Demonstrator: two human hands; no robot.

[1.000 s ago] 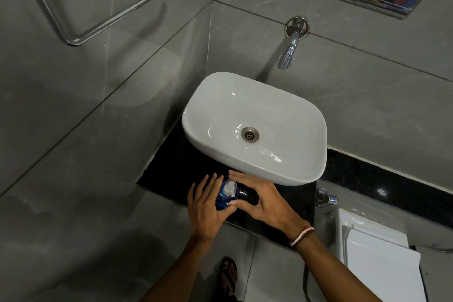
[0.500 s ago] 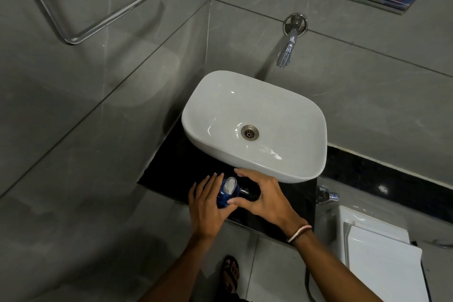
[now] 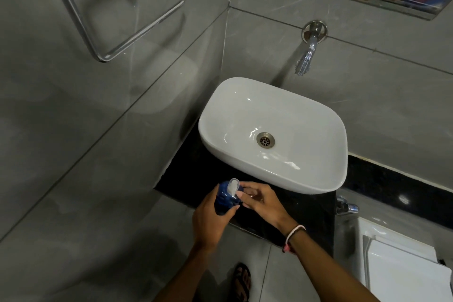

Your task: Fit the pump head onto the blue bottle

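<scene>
A small blue bottle (image 3: 225, 200) is held over the front edge of the black counter (image 3: 304, 215), just in front of the white basin. My left hand (image 3: 210, 220) wraps around the bottle's body from the left. A white pump head (image 3: 232, 185) sits at the top of the bottle. My right hand (image 3: 261, 200) comes from the right, and its fingertips pinch the pump head's base at the bottle's neck. Whether the pump is seated fully cannot be told.
A white basin (image 3: 318, 179) with a metal drain stands on the counter. A chrome tap (image 3: 306, 56) juts from the grey tiled wall above it. A towel rail (image 3: 127, 39) hangs at the upper left. A white toilet tank (image 3: 404, 267) sits at the lower right.
Both hands lifted the bottle slightly off the counter and tilted it. My left hand closed around its body, and the pump head now points up and away.
</scene>
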